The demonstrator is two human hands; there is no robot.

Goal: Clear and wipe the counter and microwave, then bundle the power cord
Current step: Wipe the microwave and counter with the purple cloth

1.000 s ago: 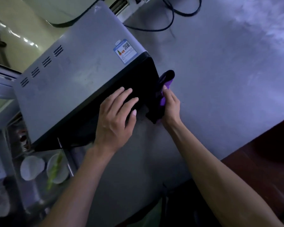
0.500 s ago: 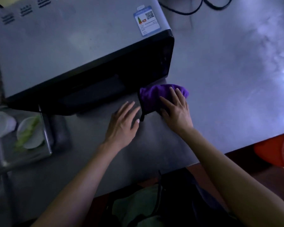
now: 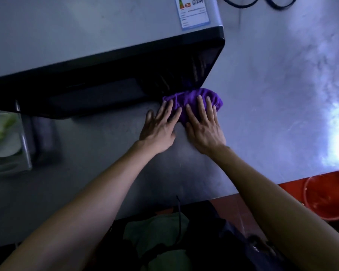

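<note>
I see a purple cloth (image 3: 194, 102), soft and fuzzy-napped. Counter (image 3: 272, 94) looks brushed metal, streaky sheen. Microwave (image 3: 86, 32) top matt grey metal, its front glossy black; paper label (image 3: 194, 12) stuck on. Bucket (image 3: 329, 196) shiny red plastic.

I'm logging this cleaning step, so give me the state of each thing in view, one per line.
Purple cloth: bunched, lying on the counter against the microwave's front lower corner.
Left hand: flat and open, fingertips on the cloth's left edge.
Right hand: flat and open, pressing on the cloth.
Microwave: door shut.
Power cord: loose on the counter, not bundled.
Counter: bare metal beside the microwave.
Red basin: on the floor, contents unclear.
</note>
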